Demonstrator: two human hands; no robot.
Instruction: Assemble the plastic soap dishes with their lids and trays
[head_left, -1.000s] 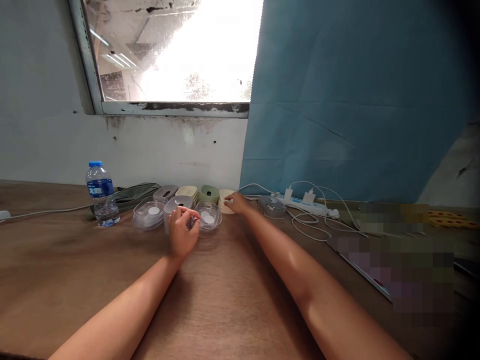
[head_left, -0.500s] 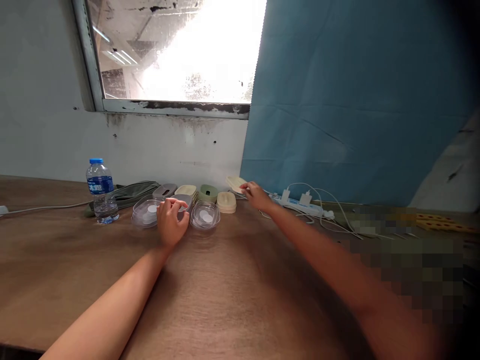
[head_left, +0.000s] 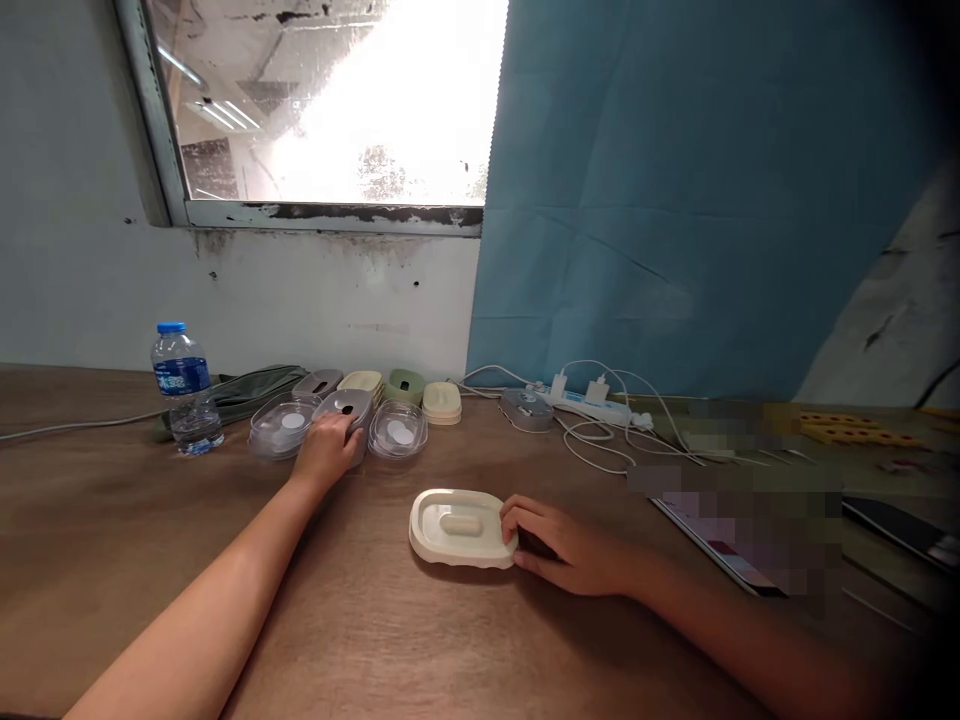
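Observation:
My right hand (head_left: 559,545) pinches the right end of a cream plastic lid (head_left: 435,530), a rounded rectangle with a raised bar in its middle. The lid is low over the front part of the table, or resting on it; which one I cannot tell. Farther back, my left hand (head_left: 328,455) has its fingers and thumb closed on the near end of a grey plastic container (head_left: 346,400) with a dark hole. Clear plastic covers (head_left: 274,428) with a white round label are to its left, and more clear covers (head_left: 401,440) to its right.
Behind stand a darker grey container (head_left: 318,382), stacked cream containers (head_left: 361,381), a green container (head_left: 406,385) and small cream lids (head_left: 442,400). A water bottle (head_left: 182,390) is at left. A power strip (head_left: 600,408), cables and a tablet (head_left: 712,540) lie at right.
My right hand has brought the cream lid from the back of the table toward me. My left hand has lowered from above the grey container and closed on it.

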